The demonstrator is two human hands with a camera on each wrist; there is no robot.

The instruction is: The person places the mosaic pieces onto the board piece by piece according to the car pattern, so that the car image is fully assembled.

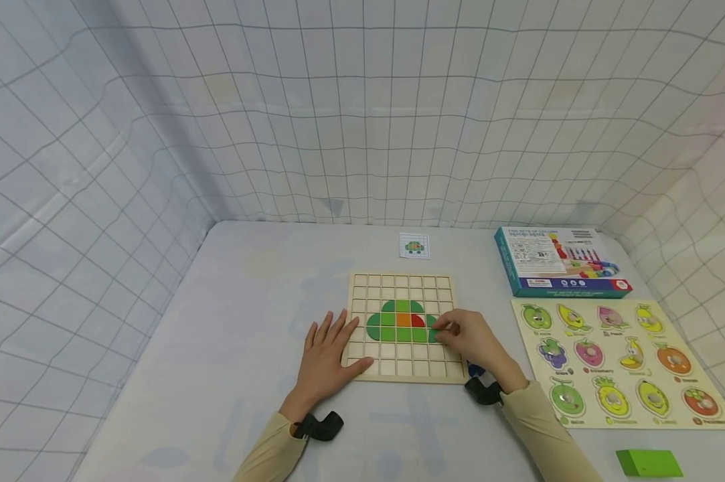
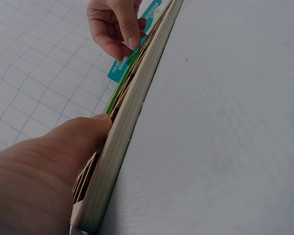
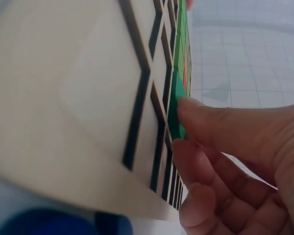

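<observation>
Right hand [image 1: 472, 338]: fingers clamped on dark-green curved-edge tile [image 3: 174, 110], tile between thumb and forefinger tips. Left hand [image 1: 325, 361]: fingers apart, at pale wooden grid board [image 1: 403, 368], left edge.

To the right of the right fingers [image 1: 449, 317] lies a cream fruit board [image 1: 631, 320] with three rows of four fruits. A teal-sided bead box [image 1: 564, 261] lies flat, right of and beyond those fingers. A bright green block [image 1: 648, 463] rests right of and below them. Grid-lined white cloth [image 1: 362, 120] hangs beyond the fingers.
</observation>
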